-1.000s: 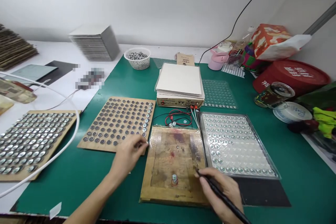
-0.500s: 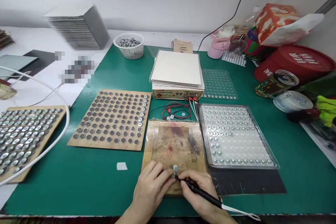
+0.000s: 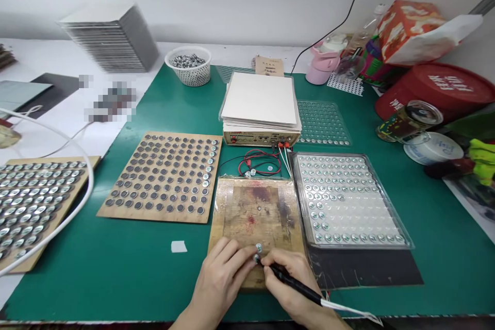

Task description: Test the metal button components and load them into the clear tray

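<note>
My left hand (image 3: pixel 222 276) pinches a small round metal part (image 3: pixel 256 258) at its fingertips, low on the worn wooden board (image 3: pixel 232 216). A second round part (image 3: pixel 259 248), silvery with a green mark, lies just beyond it on the wood. My right hand (image 3: pixel 290 281) is closed around a black pen-shaped probe (image 3: pixel 296 284) with white wires (image 3: pixel 351 310) trailing from its rear. The probe's tip meets or nearly meets the pinched part; fingers partly cover the spot.
Left of the board, a wooden panel (image 3: pixel 154 215) bears rows of dark discs. Rightward sits a clear tray (image 3: pixel 404 221) of silvery round parts, over a black sheet (image 3: pixel 371 268). Behind stand a bench instrument (image 3: pixel 247 138) with coiled leads (image 3: pixel 257 152) and a white basket (image 3: pixel 195 78) of metal pieces.
The pinched part now shows more of its round face beside the probe tip. Both hands stay nearly in place, and the view has shifted slightly.
</note>
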Demonstrator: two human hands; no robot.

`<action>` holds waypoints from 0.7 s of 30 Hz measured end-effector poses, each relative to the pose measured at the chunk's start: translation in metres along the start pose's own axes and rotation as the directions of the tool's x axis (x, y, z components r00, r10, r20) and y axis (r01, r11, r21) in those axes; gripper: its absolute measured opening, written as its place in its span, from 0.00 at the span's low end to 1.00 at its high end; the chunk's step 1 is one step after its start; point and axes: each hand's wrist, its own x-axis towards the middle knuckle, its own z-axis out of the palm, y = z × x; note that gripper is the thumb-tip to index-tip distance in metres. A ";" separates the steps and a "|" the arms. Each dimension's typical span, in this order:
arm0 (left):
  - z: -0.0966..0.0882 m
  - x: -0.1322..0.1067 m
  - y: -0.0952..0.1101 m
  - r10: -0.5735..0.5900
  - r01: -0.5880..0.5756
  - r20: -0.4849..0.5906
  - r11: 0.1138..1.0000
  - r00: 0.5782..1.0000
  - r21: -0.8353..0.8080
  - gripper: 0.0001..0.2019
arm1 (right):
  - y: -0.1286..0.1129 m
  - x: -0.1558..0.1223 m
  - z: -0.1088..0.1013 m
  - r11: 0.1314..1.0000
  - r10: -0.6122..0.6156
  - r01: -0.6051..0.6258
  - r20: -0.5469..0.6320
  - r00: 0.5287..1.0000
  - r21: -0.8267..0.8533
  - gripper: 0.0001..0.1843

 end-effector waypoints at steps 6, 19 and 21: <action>-0.006 0.004 -0.003 0.093 -0.096 0.023 0.979 0.995 0.182 0.13 | 0.006 -0.004 -0.001 0.964 -0.267 0.265 -0.108 0.958 -0.028 0.09; 0.000 -0.017 -0.021 -0.038 0.038 -0.003 0.998 0.999 0.043 0.09 | 0.012 0.002 -0.032 0.869 -0.425 0.296 -0.291 0.857 -0.396 0.16; 0.002 -0.014 -0.019 -0.036 0.036 0.012 0.999 0.999 0.024 0.09 | 0.026 0.012 -0.075 0.900 -0.306 0.086 -0.480 0.822 -0.427 0.12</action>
